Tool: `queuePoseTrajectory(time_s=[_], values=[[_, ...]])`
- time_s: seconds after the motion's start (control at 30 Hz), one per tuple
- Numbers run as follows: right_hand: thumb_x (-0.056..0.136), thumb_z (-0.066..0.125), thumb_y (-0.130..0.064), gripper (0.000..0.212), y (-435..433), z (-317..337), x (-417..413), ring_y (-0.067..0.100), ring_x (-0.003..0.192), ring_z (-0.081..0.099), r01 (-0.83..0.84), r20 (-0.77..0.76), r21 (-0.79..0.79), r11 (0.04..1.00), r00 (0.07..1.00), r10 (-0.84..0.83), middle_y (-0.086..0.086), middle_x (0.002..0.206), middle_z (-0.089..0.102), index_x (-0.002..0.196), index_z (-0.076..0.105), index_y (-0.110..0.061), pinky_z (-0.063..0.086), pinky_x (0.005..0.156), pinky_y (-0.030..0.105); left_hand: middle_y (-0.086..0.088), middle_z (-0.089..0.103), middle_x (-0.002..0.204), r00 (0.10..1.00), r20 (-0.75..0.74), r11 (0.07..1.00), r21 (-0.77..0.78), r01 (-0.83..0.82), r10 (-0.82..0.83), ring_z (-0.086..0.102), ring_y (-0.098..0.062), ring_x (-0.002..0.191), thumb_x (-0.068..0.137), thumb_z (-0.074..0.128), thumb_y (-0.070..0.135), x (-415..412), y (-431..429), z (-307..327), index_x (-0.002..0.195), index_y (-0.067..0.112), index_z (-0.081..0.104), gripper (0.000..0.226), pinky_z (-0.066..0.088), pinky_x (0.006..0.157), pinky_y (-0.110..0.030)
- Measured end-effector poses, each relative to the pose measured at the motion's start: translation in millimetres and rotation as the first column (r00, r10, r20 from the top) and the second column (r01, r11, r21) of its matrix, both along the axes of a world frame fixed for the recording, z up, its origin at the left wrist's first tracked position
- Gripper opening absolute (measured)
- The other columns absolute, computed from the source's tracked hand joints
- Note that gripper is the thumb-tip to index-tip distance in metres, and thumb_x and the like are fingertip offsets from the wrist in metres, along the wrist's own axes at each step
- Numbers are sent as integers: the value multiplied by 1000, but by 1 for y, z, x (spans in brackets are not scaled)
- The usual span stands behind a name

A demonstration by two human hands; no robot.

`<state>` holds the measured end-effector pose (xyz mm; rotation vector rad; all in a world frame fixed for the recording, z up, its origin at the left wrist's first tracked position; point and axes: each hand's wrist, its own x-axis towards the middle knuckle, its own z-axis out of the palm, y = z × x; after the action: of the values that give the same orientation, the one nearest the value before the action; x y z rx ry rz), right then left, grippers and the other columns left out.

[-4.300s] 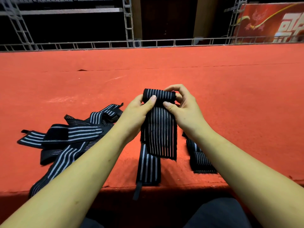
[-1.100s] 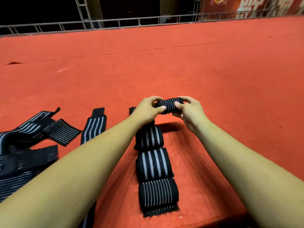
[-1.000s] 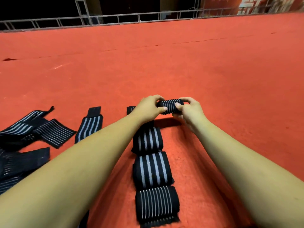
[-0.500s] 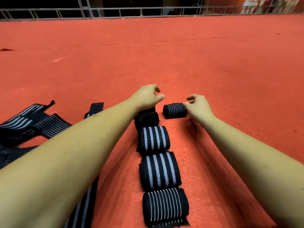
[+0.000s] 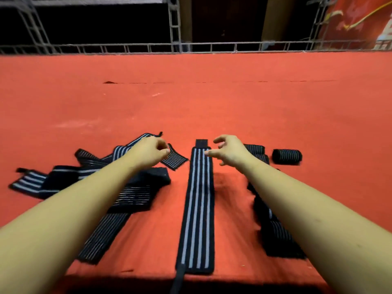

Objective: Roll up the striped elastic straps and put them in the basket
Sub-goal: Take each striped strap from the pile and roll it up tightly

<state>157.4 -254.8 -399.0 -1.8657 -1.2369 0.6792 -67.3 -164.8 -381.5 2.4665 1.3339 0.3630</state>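
**Two bare hands hover over striped strap laid flat on red worktop**

We look down along both forearms at a red worktop [image 5: 275, 107]. A long flat strap [image 5: 197, 209], black with pale lengthwise stripes, lies straight between the arms. It runs from the near edge away from us. Its far end carries a dark tab [image 5: 201, 142], and a thin black tail [image 5: 178, 279] hangs off the near edge.

The right hand [image 5: 231, 151] is released, its fingers spread and slightly bent, grasping nothing. It sits at the strap's far end, just to the right, with the forefinger reaching over the striped edge. We cannot tell whether the fingertip touches the cloth.

The left hand [image 5: 148, 153] is on the other side of the strap, near its far end but apart from it. Its fingers are loosely curled and we see nothing in its grasp. It is above a heap of loose straps [image 5: 84, 175] that spreads to the left.

A rolled strap [image 5: 286, 157] lies alone to the right of the right hand, a short way off. A row of rolled straps [image 5: 275, 234] runs under the right forearm, partly hidden by it.

A metal truss [image 5: 191, 47] borders the far edge, with a red banner [image 5: 360, 24] behind it at upper right.
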Motion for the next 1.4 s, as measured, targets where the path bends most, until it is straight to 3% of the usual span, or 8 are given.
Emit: queuePoseTrajectory(time_s=[0.1, 0.3, 0.43, 0.5, 0.67, 0.87, 1.03, 1.4], values=[[74, 87, -25, 64, 10, -22, -53, 30, 76, 65, -111, -2, -73, 991, 994, 111, 12, 98, 58, 125, 56, -2, 59, 72, 53, 0, 71, 112, 999, -3, 998, 45, -32, 32, 63, -20, 109, 92, 64, 27, -49, -7, -27, 108, 21, 69, 18, 45, 95, -31], [79, 81, -34, 65, 32, -73, -132, 21, 82, 61, -219, 7, -151, 964, 975, 222, 7, 111, 59, 129, 51, -5, 54, 80, 41, -8, 34, 155, 965, -175, 973, 159, -166, 194, 29, -27, 145, 85, 67, 52, -115, 7, -83, 151, 22, 35, 79, 21, 119, -42], [76, 78, -39, 63, 55, -93, -152, 17, 65, 61, -75, -341, -92, 993, 939, 40, 15, 114, 62, 123, 47, -12, 57, 62, 36, -8, 33, 160, 986, -46, 987, -1, -159, 159, 30, -25, 147, 81, 57, 71, -145, 13, -116, 151, 15, 35, 93, 20, 121, -42], [73, 76, -43, 57, 63, -103, -151, 17, 54, 62, 11, -353, -86, 996, 935, -41, 19, 121, 58, 115, 48, -15, 52, 50, 28, -6, 36, 158, 988, 24, 983, 93, -156, 154, 30, -23, 148, 77, 44, 77, -149, 11, -130, 149, 15, 39, 96, 20, 122, -42], [93, 67, -17, 15, 68, -113, -144, 9, 39, 49, 62, -328, -59, 996, 941, -78, 12, 74, 61, 99, 61, -5, 43, 43, 24, -1, 35, 159, 986, 69, 950, 264, -165, 152, 27, -19, 148, 88, 56, 63, -144, 11, -146, 150, 17, 38, 79, 15, 122, -39], [95, 61, -4, 4, 61, -106, -146, 10, 38, 46, 61, -463, 12, 998, 885, -48, 8, 66, 58, 95, 62, -8, 40, 36, 23, 1, 35, 159, 980, 141, 954, 245, -174, 142, 27, -17, 148, 86, 57, 65, -146, 12, -146, 150, 20, 37, 81, 16, 123, -39], [92, 65, -2, 9, 54, -73, -140, 11, 37, 50, 136, -567, 69, 988, 821, -73, 11, 79, 64, 95, 62, -10, 40, 35, 21, 3, 39, 156, 964, 232, 977, 136, -166, 131, 31, -18, 145, 79, 53, 70, -151, 10, -141, 149, 22, 39, 85, 19, 121, -40], [100, 46, 4, 14, 33, 35, -137, 30, 66, 73, -227, -588, 252, 941, 737, 335, 23, 93, 62, 93, 52, -6, 62, 61, 33, -5, 18, 164, 919, 382, 958, 217, -188, 94, 10, -21, 153, 80, 80, 35, -149, 7, -100, 158, 17, 11, 106, 5, 125, -42]])
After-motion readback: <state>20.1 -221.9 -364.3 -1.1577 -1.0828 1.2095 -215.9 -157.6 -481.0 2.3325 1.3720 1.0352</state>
